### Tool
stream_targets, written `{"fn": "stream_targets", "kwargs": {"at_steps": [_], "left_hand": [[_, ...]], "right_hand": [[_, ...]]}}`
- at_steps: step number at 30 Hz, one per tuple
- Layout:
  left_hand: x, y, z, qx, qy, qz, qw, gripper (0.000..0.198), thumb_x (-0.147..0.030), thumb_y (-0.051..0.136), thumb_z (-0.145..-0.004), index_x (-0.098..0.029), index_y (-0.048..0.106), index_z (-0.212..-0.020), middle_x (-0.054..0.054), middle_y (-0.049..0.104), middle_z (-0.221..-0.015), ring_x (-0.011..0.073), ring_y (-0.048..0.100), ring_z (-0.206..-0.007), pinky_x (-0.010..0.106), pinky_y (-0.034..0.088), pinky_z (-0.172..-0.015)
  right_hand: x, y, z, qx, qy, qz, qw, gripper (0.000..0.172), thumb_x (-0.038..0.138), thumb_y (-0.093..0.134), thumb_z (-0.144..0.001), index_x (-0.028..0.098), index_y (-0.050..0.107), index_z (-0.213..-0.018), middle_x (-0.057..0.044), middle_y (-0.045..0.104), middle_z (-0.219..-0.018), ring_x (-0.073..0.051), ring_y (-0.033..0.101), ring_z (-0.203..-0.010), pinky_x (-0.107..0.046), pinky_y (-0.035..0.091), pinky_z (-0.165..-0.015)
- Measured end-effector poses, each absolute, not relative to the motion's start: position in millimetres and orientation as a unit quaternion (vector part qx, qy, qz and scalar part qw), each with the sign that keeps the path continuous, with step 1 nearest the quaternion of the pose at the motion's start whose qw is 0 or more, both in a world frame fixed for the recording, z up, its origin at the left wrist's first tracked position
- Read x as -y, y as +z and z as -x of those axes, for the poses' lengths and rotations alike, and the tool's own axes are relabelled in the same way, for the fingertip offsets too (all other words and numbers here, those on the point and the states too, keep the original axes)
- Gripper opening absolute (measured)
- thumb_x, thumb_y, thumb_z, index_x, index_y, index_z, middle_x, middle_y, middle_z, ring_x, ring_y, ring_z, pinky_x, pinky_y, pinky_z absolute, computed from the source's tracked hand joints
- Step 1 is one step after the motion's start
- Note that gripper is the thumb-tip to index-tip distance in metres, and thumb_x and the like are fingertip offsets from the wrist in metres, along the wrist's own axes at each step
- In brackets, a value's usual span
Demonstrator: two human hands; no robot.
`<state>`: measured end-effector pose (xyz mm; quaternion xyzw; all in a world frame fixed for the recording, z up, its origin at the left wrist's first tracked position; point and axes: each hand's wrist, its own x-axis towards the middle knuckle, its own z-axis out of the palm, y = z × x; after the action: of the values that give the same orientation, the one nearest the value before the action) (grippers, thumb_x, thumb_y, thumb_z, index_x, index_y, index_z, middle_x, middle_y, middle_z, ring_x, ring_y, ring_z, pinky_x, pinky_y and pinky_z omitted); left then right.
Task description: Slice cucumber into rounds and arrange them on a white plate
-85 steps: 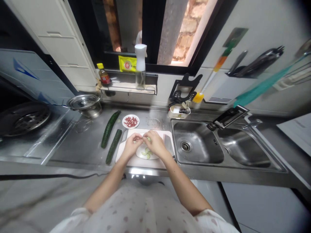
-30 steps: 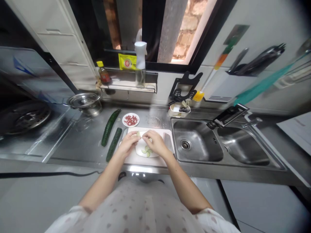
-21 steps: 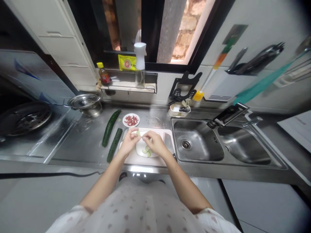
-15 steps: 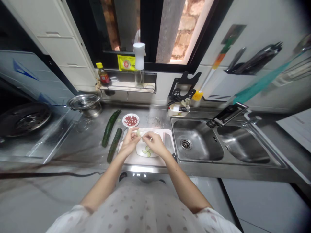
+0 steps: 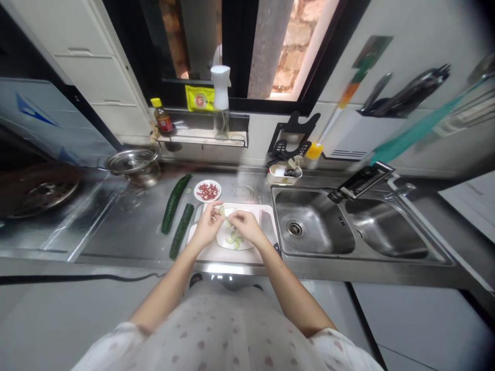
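Observation:
My left hand (image 5: 207, 226) pinches a pale green cucumber slice (image 5: 221, 211) above the far edge of a white plate (image 5: 229, 242). My right hand (image 5: 245, 228) hovers over the same plate with its fingertips pinched together; what they hold, if anything, is too small to name. Several cucumber slices (image 5: 234, 239) lie on the plate. The plate rests on a white cutting board (image 5: 216, 253) on the steel counter. A knife blade (image 5: 266, 222) lies at the board's right side.
Two whole cucumbers (image 5: 176, 202) (image 5: 181, 230) lie left of the board. A small dish of red bits (image 5: 208, 190) sits behind it. A double steel sink (image 5: 320, 229) is to the right. A lidded steel pot (image 5: 135, 166) and a stove (image 5: 34, 191) stand left.
Both hands began together over the plate. My left hand has lifted a slice to the plate's far edge, and my right hand has drawn slightly apart from it.

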<state>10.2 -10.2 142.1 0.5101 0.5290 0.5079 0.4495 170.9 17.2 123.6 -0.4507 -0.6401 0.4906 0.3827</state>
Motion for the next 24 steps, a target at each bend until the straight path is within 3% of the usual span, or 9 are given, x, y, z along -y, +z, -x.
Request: {"fn": "stream_targets", "kwargs": {"at_steps": [8, 17, 24], "left_hand": [[3, 135, -8, -0.521, 0.501, -0.481, 0.496, 0.041, -0.014, 0.072, -0.065, -0.022, 0.063, -0.105, 0.001, 0.060, -0.088, 0.0145, 0.054, -0.082, 0.020, 0.039, -0.069], [-19, 111, 3, -0.496, 0.483, -0.452, 0.563, 0.033, -0.010, 0.072, -0.062, -0.019, 0.067, -0.093, -0.002, 0.058, -0.074, 0.0126, 0.053, -0.072, 0.020, 0.040, -0.067], [-36, 70, 8, -0.518, 0.449, -0.513, 0.516, 0.026, -0.014, 0.069, -0.065, -0.018, 0.065, -0.090, -0.002, 0.057, -0.073, 0.0128, 0.053, -0.072, 0.021, 0.041, -0.069]], "right_hand": [[-21, 110, -170, 0.593, 0.546, 0.477, 0.349, 0.015, 0.027, 0.056, -0.073, 0.016, 0.065, -0.071, 0.001, 0.060, -0.056, -0.010, 0.053, -0.050, -0.021, 0.043, -0.051], [-33, 77, -168, 0.617, 0.517, 0.502, 0.316, 0.015, 0.026, 0.056, -0.075, 0.015, 0.065, -0.071, 0.001, 0.061, -0.059, -0.010, 0.054, -0.052, -0.019, 0.042, -0.052], [-42, 49, -163, 0.640, 0.492, 0.526, 0.268, 0.016, 0.019, 0.052, -0.076, 0.015, 0.065, -0.068, 0.002, 0.058, -0.053, -0.009, 0.051, -0.050, -0.018, 0.040, -0.052]]}}
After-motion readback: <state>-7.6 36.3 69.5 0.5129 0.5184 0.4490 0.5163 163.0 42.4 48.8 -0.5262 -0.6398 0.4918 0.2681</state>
